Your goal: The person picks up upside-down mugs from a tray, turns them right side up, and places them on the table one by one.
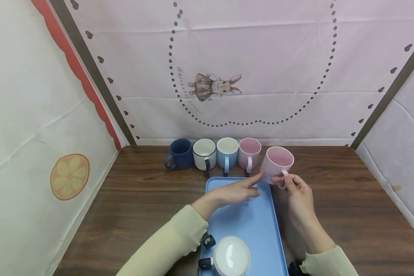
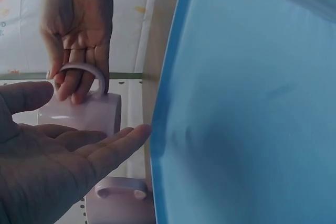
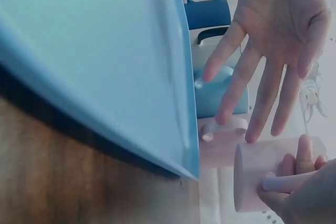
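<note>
My right hand point(image 1: 301, 197) grips a pink mug point(image 1: 277, 163) by its handle and holds it tilted beyond the tray's far right corner. Fingers of my left hand point(image 1: 236, 191) are straight and spread, with the index fingertip right at the mug's lower left side. In the right wrist view the left hand point(image 3: 278, 51) shows its palm above the held mug point(image 3: 252, 174). A second pink mug point(image 1: 250, 153) stands just left of the held one, at the end of a row with a light blue mug point(image 1: 227, 152), a white mug point(image 1: 205, 153) and a dark blue mug point(image 1: 181, 153).
A blue tray point(image 1: 258, 226) lies lengthwise on the brown wooden table point(image 1: 141, 203). On its near end a white mug point(image 1: 232, 256) with a dark handle sits upside down. Fabric-covered walls point(image 1: 262, 69) enclose the table at the back and both sides.
</note>
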Available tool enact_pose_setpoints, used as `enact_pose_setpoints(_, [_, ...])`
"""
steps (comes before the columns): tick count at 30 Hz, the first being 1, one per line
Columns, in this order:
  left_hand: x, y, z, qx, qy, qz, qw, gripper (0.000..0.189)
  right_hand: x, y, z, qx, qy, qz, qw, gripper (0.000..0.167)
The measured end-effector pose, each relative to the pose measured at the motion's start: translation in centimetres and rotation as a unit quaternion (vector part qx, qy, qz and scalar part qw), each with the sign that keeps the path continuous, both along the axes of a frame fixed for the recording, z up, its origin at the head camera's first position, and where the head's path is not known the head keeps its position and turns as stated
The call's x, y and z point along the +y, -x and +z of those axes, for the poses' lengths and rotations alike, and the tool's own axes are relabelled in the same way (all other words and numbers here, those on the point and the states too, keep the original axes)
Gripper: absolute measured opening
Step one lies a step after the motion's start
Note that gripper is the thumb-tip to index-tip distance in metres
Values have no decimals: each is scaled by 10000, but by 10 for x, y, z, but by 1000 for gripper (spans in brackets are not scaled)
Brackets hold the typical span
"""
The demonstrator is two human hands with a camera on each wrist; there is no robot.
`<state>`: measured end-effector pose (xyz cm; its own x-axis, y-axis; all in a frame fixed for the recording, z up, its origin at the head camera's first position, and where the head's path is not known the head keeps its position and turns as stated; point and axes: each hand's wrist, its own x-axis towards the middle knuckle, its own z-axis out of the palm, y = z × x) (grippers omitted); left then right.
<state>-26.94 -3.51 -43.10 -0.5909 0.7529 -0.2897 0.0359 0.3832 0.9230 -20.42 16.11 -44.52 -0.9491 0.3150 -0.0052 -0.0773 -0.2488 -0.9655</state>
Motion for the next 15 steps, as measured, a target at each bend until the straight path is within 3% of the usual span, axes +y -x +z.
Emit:
enact_pose_setpoints(8, [5, 4, -2, 166, 366, 76, 9992, 67, -2, 19, 1, -172, -7, -59, 9998, 23])
enact_pose_setpoints(15, [9, 4, -5, 178, 527, 16, 9984, 65, 0, 35, -7, -326, -11, -133, 9994, 22])
